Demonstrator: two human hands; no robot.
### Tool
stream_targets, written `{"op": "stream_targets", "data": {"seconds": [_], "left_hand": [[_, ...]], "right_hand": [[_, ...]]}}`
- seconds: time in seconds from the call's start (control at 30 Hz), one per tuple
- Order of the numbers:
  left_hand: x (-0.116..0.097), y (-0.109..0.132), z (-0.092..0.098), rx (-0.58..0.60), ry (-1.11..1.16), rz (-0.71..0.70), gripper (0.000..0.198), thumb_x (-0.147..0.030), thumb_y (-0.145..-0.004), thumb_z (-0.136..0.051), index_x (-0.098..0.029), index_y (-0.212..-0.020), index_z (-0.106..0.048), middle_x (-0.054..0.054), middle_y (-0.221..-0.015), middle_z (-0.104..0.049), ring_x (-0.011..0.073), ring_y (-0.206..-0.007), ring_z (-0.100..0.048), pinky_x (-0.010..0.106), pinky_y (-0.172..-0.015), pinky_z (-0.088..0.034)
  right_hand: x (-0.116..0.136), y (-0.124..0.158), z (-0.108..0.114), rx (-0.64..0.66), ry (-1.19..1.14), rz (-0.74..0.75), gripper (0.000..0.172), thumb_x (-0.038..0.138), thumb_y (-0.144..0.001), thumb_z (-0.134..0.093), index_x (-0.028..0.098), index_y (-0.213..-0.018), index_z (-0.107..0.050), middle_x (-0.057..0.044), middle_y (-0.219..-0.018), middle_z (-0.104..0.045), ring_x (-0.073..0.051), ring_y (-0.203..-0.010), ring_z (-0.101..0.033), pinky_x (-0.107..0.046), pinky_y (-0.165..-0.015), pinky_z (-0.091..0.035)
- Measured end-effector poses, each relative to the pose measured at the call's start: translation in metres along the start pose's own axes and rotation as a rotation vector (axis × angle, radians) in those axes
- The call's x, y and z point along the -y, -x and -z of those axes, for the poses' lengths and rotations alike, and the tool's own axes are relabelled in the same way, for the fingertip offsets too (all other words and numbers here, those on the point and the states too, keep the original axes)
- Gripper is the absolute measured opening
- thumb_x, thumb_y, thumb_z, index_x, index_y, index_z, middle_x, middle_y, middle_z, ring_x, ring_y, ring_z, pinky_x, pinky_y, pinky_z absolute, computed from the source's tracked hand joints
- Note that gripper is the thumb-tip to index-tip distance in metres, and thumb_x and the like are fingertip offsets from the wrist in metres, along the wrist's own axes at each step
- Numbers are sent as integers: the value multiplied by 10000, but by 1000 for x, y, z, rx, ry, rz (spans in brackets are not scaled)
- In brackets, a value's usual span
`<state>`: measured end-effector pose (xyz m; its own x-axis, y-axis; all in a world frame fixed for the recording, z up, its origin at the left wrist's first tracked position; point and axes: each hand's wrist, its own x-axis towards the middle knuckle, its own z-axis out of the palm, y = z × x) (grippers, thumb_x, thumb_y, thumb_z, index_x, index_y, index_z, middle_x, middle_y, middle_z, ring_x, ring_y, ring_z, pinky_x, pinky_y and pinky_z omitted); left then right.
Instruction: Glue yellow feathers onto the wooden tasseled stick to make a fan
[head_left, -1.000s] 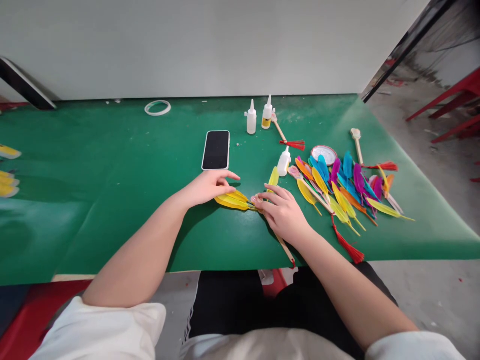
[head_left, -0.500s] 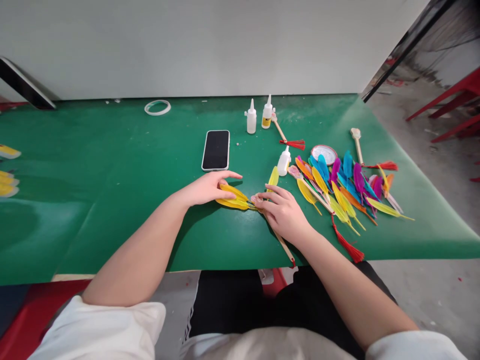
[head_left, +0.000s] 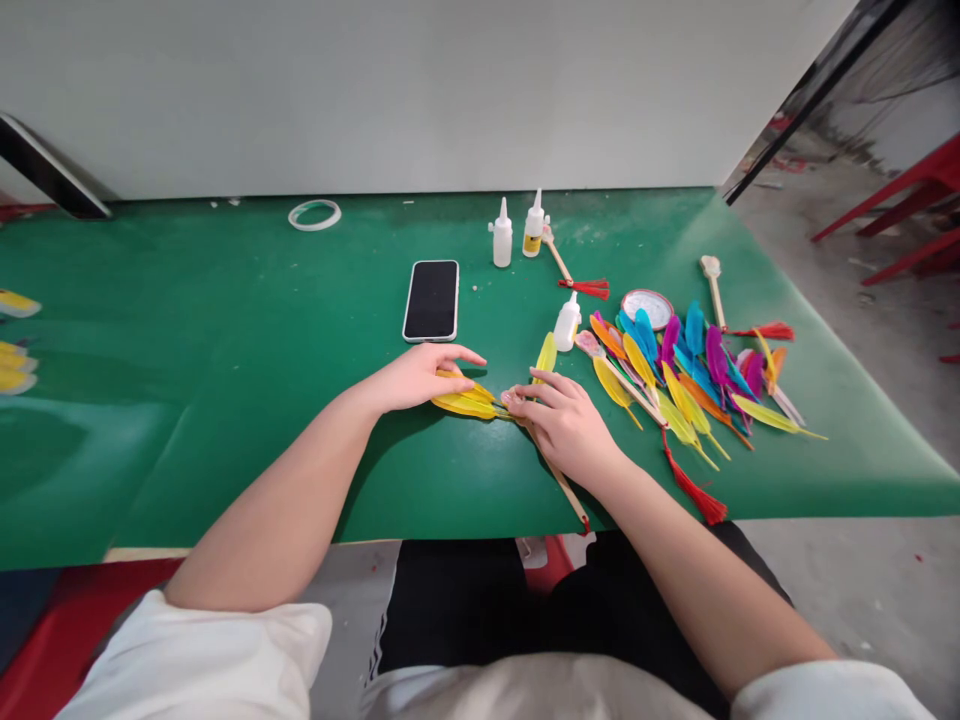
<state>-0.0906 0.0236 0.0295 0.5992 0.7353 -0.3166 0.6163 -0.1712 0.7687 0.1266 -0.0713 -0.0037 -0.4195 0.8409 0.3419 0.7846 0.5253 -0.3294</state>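
**A:** What do we read at the hands themselves?

**B:** The left hand (head_left: 416, 378) lies open and flat, its fingers stretched over a small fan of yellow feathers (head_left: 463, 403) and pressing them to the table (head_left: 225, 350). The right hand (head_left: 566, 425) rests across a wooden stick (head_left: 566, 490). Its fingertips meet the feather quills just beside the left hand's fingertips. The thumb is tucked under, so we cannot tell whether it pinches the stick or only bears down on it.

**A:** Which step do we judge to be in hand?

**B:** Seating the quills against the head of the stick, we judge. The stick runs back under the right palm towards the person, and the fan spreads away under the left hand.

**A:** What would a further move call for?

**B:** In our judgement, steady pressure at the joint while either hand lifts, since the feathers are light and would shift easily.

**A:** And outward from the hands?

**B:** Just beyond the right hand's fingers lies a single pale yellow feather (head_left: 547, 355), with a glue bottle (head_left: 568, 323) past it. Beyond the left hand's fingertips lies a phone (head_left: 432, 300), face up. To the right of the right hand spreads a pile of coloured feathers (head_left: 690, 370) with a red tassel (head_left: 694, 490) at its near edge. Well beyond both hands we note two more bottles (head_left: 502, 240) and a tape ring (head_left: 315, 215).
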Motion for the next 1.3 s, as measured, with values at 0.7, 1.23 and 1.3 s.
{"op": "stream_targets", "data": {"seconds": [0.7,1.23,1.3], "left_hand": [[-4,11,18,99,41,77,583,-385,-740,-605,-260,-1277,-416,-21,-694,-564,128,-656,-535,222,-576,-462],[2,9,16,54,143,62,611,-279,-749,-610,-258,-1307,-363,-27,-703,-552,112,-635,-527,239,-586,-479],[3,8,16,57,159,72,604,-284,-746,-616,-252,-1299,-377,-20,-710,-559,121,-651,-538,249,-590,-494]], "right_hand": [[1,2,1,25,-4,-23,322,134,-854,-429,215,-1121,-590,-15,-1129,-629,-243,-1176,-433,-431,-978,-359],[5,3,2,36,30,-9,350,99,-824,-450,208,-1139,-554,-31,-1146,-615,-243,-1192,-417,-436,-994,-324],[5,3,2,38,37,-8,360,101,-827,-444,214,-1151,-553,-30,-1137,-618,-244,-1191,-418,-442,-996,-320]]}}
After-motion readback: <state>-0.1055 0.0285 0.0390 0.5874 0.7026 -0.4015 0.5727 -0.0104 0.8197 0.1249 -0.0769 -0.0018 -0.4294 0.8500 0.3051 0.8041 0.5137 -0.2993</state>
